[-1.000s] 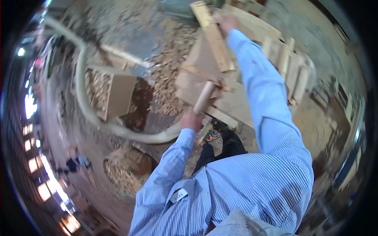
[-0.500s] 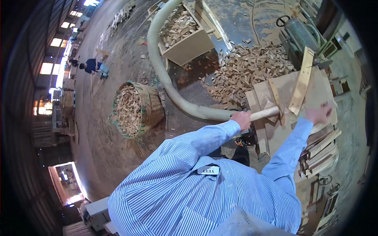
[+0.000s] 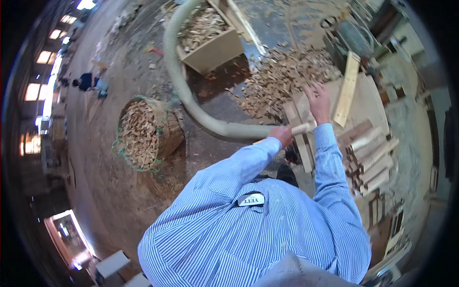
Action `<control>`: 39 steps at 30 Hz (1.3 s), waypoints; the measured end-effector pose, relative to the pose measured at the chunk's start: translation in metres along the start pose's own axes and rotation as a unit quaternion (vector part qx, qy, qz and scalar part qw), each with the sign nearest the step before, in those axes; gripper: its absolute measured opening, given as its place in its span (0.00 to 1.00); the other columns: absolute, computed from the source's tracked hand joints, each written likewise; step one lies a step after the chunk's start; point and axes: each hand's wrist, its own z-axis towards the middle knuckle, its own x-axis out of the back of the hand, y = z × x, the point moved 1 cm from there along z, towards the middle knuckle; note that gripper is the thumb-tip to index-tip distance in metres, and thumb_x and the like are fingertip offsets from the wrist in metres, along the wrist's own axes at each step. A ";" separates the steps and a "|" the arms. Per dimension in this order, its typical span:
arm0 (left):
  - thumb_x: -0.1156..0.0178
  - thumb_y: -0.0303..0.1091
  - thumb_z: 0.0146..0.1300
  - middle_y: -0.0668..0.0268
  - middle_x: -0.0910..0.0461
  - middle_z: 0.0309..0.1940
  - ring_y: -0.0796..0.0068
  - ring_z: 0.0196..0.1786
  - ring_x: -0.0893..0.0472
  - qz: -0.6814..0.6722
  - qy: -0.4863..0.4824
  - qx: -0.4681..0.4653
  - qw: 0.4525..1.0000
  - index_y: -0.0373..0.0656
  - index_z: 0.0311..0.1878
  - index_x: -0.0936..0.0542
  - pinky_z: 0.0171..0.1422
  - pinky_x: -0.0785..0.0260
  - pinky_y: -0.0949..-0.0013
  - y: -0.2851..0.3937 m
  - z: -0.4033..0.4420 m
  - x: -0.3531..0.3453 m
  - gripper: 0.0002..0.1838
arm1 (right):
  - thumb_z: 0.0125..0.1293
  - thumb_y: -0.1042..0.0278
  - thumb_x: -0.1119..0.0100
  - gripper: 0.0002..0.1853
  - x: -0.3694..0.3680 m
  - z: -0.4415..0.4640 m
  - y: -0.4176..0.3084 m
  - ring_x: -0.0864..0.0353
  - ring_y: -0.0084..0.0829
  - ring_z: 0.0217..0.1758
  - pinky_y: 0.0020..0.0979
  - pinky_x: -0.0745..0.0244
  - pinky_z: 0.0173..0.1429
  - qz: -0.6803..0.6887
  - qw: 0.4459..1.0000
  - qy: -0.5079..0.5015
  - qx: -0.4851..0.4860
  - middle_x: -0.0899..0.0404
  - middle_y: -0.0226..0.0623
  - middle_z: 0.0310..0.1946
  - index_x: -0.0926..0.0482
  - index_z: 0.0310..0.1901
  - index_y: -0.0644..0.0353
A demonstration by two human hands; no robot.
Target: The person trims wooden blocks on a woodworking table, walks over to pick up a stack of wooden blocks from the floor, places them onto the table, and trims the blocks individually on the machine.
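My left hand (image 3: 282,135) is wrapped around the end of a ribbed pale hose (image 3: 181,83). From that hand a smooth pale tube (image 3: 302,128) points right, over the edge of the wooden work table (image 3: 370,107). Above the table's left part, my right hand (image 3: 318,101) reaches toward the pile of wood offcuts (image 3: 272,79), fingers stretched out and apart, nothing visible in them. To its right lies a pale wooden plank (image 3: 347,91). My right hand and forearm hide part of the table surface.
A woven basket (image 3: 167,129) full of offcuts stands left, and a wooden box (image 3: 215,51) of offcuts stands beyond the hose. Stacked boards (image 3: 370,155) lie right of my right arm. A green machine (image 3: 354,38) stands behind the table. Another person (image 3: 87,82) works far left.
My right hand has swung left from the table's far right side to beside the tube, and its fingers now point forward. The whole view has shifted slightly. My left hand keeps its hold.
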 end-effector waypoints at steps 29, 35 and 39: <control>0.30 0.43 0.62 0.46 0.13 0.41 0.44 0.47 0.13 0.117 0.028 -0.015 0.993 0.37 0.45 0.19 0.55 0.20 0.46 0.004 -0.039 0.027 0.18 | 0.63 0.70 0.39 0.21 0.160 -0.133 0.067 0.20 0.57 0.56 0.50 0.22 0.58 -0.382 0.891 0.167 -0.180 0.21 0.54 0.55 0.23 0.59 0.60; 0.32 0.44 0.64 0.45 0.13 0.43 0.42 0.48 0.14 0.107 0.016 0.004 0.994 0.37 0.47 0.19 0.55 0.22 0.44 0.006 -0.038 0.030 0.19 | 0.66 0.68 0.38 0.22 0.169 -0.119 0.081 0.12 0.46 0.52 0.39 0.20 0.58 -0.154 0.915 0.277 -0.249 0.13 0.55 0.48 0.18 0.61 0.63; 0.31 0.44 0.63 0.45 0.13 0.43 0.42 0.49 0.14 0.111 0.017 0.016 0.994 0.38 0.47 0.19 0.55 0.22 0.44 0.006 -0.037 0.027 0.19 | 0.65 0.68 0.37 0.22 0.156 -0.084 0.102 0.13 0.52 0.54 0.41 0.20 0.57 -0.044 0.931 0.270 -0.242 0.13 0.54 0.49 0.17 0.62 0.54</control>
